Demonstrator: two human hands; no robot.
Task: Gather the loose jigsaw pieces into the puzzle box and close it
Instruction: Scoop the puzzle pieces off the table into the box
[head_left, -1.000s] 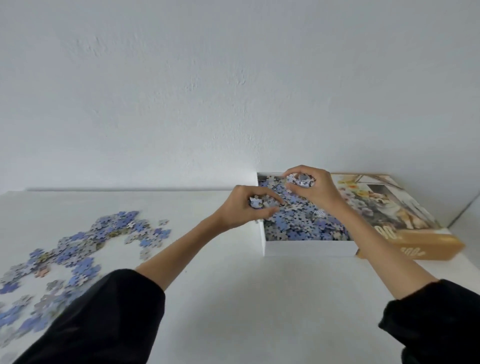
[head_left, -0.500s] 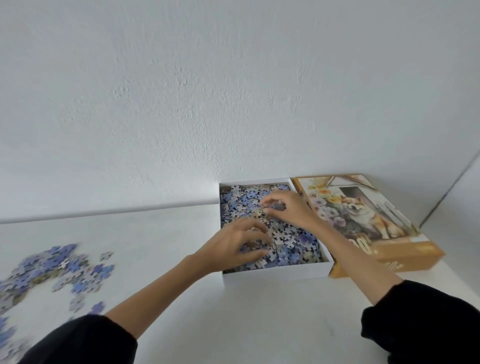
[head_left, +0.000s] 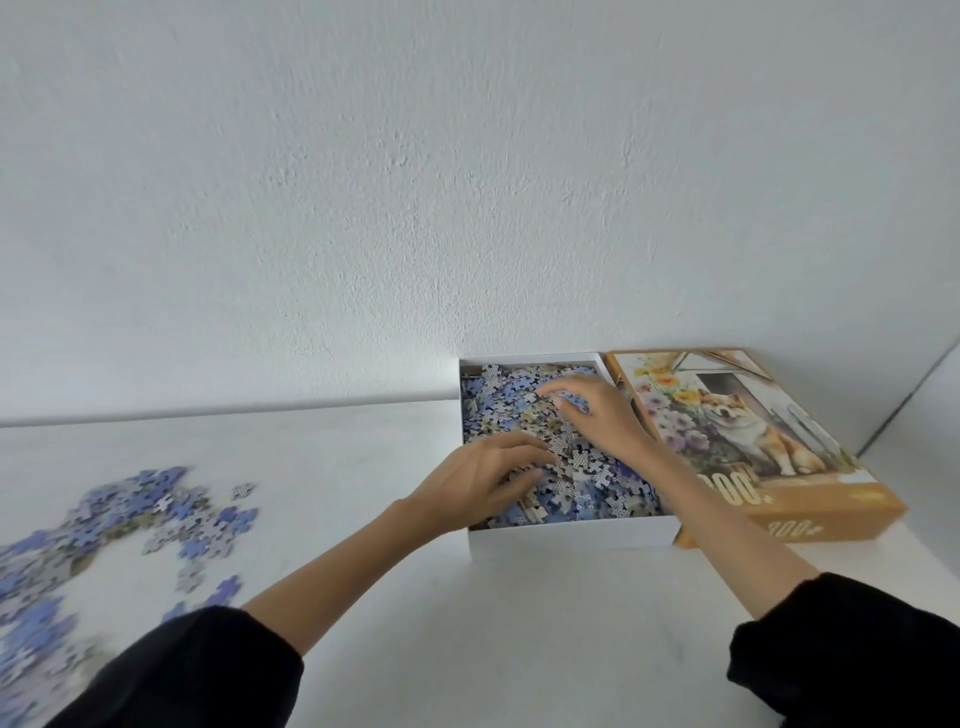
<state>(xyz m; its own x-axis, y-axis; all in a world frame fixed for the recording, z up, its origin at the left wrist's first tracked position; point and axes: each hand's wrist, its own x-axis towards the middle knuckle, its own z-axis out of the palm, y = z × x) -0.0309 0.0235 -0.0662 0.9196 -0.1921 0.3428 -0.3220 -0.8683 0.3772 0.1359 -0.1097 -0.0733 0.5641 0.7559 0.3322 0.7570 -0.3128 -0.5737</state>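
The white puzzle box (head_left: 571, 539) stands open against the wall, filled with blue and grey jigsaw pieces (head_left: 498, 410). My left hand (head_left: 478, 480) lies palm down over the pieces near the box's front left, fingers spread and relaxed. My right hand (head_left: 597, 413) rests on the heap further back, fingers loosely bent with the tips touching pieces. The box lid (head_left: 748, 441), orange with a dog picture, lies face up right beside the box. A spread of loose pieces (head_left: 156, 519) remains on the white table at the left.
The white table (head_left: 467, 623) meets a white wall behind the box. A second wall closes the corner at the far right. Bare table surface lies between the loose pieces and the box.
Both hands dropped the pieces they held above the box and now lie flat on the heap. The view shifted slightly, so the box sits further right in frame.
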